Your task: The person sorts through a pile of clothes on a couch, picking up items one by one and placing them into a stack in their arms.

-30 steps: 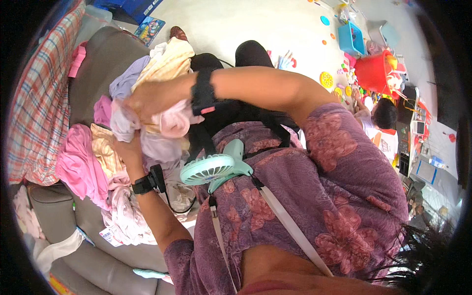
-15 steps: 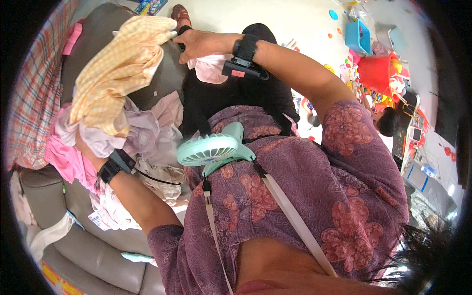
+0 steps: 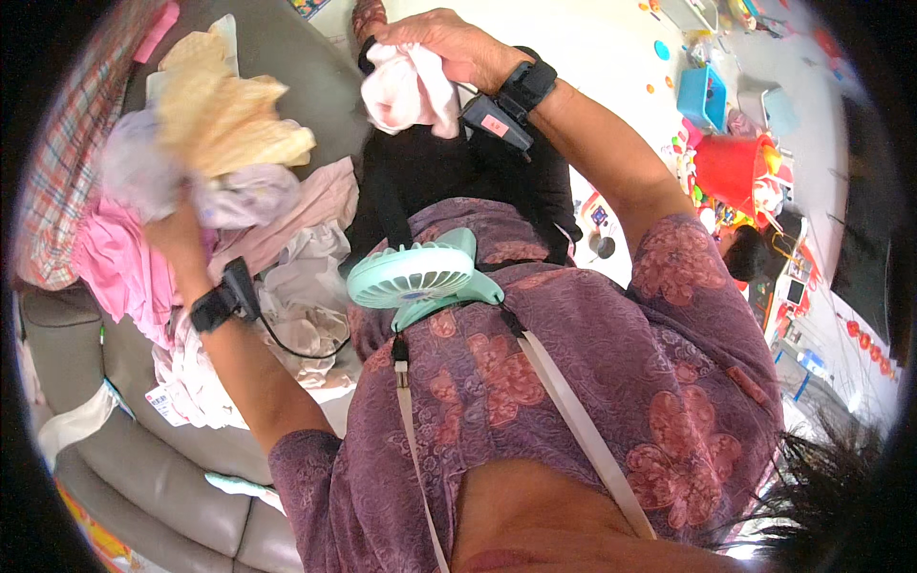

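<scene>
Up front, my right hand (image 3: 447, 46) is closed on a bunched pale pink cloth (image 3: 406, 88), which hangs over my black-trousered lap. Over at the left, my left hand (image 3: 177, 234) is smeared by motion, its fingertips hidden in a lavender cloth (image 3: 143, 167) that it grips. Against that cloth lies a yellow checked garment (image 3: 224, 115), spread on the grey sofa. Beside my left wrist are a bright pink garment (image 3: 115, 253) and a dusty pink cloth (image 3: 315, 205). White and cream clothes (image 3: 301, 286) are heaped under the left forearm.
A mint-green fan (image 3: 415, 277) hangs at my chest on a strap. Plaid fabric (image 3: 76, 162) covers the sofa (image 3: 172, 477) edge at the left. On the floor at the right stand a red tub (image 3: 731, 167) and a blue bin (image 3: 702, 98), with scattered toys.
My right hand has lifted the pale pink cloth up and rightward. The yellow checked garment has dropped onto the sofa, and my left hand has shifted slightly with the lavender cloth.
</scene>
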`<state>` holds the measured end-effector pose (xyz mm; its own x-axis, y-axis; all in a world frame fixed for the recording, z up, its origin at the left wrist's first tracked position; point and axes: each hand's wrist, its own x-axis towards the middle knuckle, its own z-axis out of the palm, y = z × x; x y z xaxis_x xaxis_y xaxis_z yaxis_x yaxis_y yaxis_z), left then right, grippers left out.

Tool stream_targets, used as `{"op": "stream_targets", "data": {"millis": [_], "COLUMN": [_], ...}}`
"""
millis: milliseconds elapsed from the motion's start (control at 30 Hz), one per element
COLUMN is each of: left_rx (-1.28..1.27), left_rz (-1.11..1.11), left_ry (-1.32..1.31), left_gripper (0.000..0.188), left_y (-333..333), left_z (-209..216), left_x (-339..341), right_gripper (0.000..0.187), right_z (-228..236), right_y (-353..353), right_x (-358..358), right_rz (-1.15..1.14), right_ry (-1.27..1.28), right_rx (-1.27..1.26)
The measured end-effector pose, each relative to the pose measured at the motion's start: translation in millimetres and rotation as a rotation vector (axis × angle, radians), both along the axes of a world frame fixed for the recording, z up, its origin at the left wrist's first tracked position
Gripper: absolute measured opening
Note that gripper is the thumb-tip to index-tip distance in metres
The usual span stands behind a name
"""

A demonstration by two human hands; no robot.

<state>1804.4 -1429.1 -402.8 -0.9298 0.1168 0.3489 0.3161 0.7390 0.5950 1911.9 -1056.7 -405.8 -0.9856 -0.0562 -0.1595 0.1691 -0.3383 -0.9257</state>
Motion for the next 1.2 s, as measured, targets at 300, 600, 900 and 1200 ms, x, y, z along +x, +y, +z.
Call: {"op": "stream_targets", "data": {"millis": [300, 600, 900, 1200], "left_rx": [-0.475, -0.035, -0.658, 0.721], "left_rz": [-0.093, -0.068, -0.214, 0.143], "left_ry": [-0.077, -0.497, -0.204, -0.246], "left_gripper": [0.049, 0.041, 0.038, 0.017], "left_y": [5, -27, 4, 13], "left_z": [-17, 30, -10, 63], "left_x": [-3, 139, 178, 151], "right_gripper": [0.034, 0.023, 0.021, 0.02], "right_z": [111, 101, 55, 53], "right_y": [45, -1, -44, -63], "right_x": [3, 34, 31, 37], "right_rz": [-0.174, -0.063, 0.234, 0.137], "right_ry": [0.088, -0.051, 0.126, -0.001], "right_rx": [-0.42, 0.237, 0.41, 0.365]}}
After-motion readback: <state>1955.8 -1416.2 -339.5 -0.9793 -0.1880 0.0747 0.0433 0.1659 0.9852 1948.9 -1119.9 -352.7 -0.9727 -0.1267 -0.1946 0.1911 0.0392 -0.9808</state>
